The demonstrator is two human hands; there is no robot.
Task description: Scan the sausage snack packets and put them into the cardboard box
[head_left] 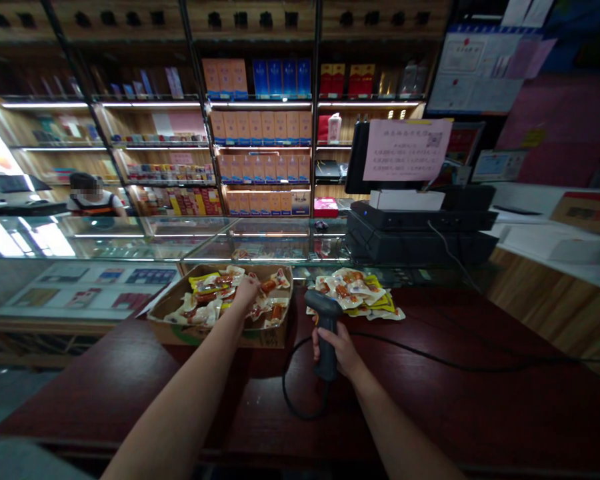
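My right hand (pixel 335 347) is wrapped round the grip of a dark barcode scanner (pixel 326 333), held upright above the table, its head turned to the left. Behind the scanner lies a pile of sealed snack packets (pixel 350 290), clear and yellow, with brown food inside. To the left, my left hand (pixel 249 291) reaches into an open cardboard box (pixel 260 339) full of similar packets (pixel 207 300). Its fingers are drawn together among the packets and seem to pinch one, though the fingertips are partly hidden.
The scanner's black cable (pixel 430 360) loops over the dark red table (pixel 190 400) to the right. A monitor with a pink notice (pixel 407 150) stands on a black cash drawer (pixel 410 240). Glass counters (pixel 275 233) and stocked shelves lie behind; a person (pixel 95 200) is at far left.
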